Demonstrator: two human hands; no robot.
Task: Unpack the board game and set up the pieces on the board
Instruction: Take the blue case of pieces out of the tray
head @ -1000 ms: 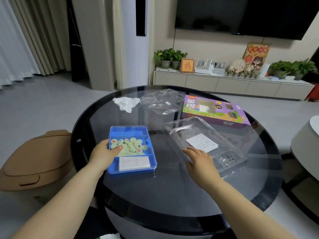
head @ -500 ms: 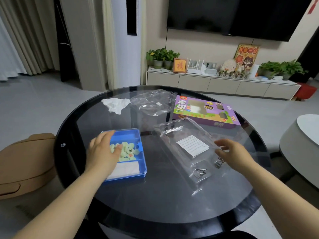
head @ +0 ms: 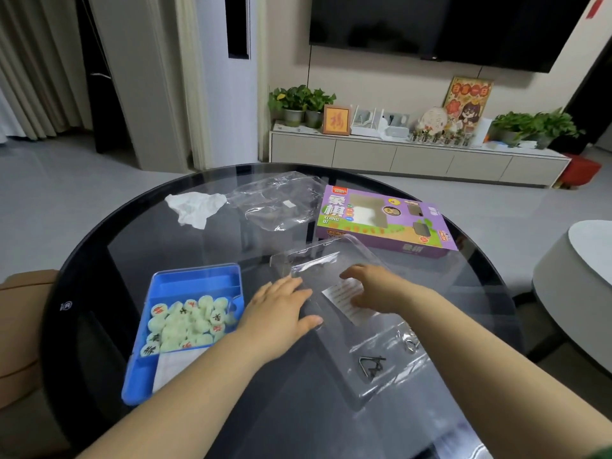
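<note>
Both hands lie flat and apart on a clear bag (head: 334, 260) in the middle of the counter (head: 139, 240). The left hand (head: 281, 313) presses straight fingers on the bag's left edge. The right hand (head: 374, 289) rests with relaxed fingers over a white printed slip (head: 344, 303) inside it. Neither hand grips anything.

Nearer the person than the right hand, two bent wire bits (head: 371, 367) show through the glossy, creased film (what they are I cannot tell). Just left of the left hand stands a blue plastic tray (head: 198, 281), rectangular, with low walls and dividers. Its middle compartment holds a heap of pieces (head: 187, 324), round pale-green discs marked with red or black characters. The left forearm crosses the tray's near corner and hides part of a white sheet (head: 172, 366) lying in the nearest compartment.

Beyond the right hand, just past the bag's far end, lies a flat purple cardboard box (head: 384, 226) with cut-out windows. Beyond the left hand are a crumpled clear wrap (head: 278, 203) and, left of that, a wadded white tissue (head: 198, 207).

The counter is round, of dark reflective glass with a black rim. Past it, against the far wall, a long low cabinet (head: 414, 157) carries potted plants (head: 301, 101) under a dark screen (head: 447, 24).
</note>
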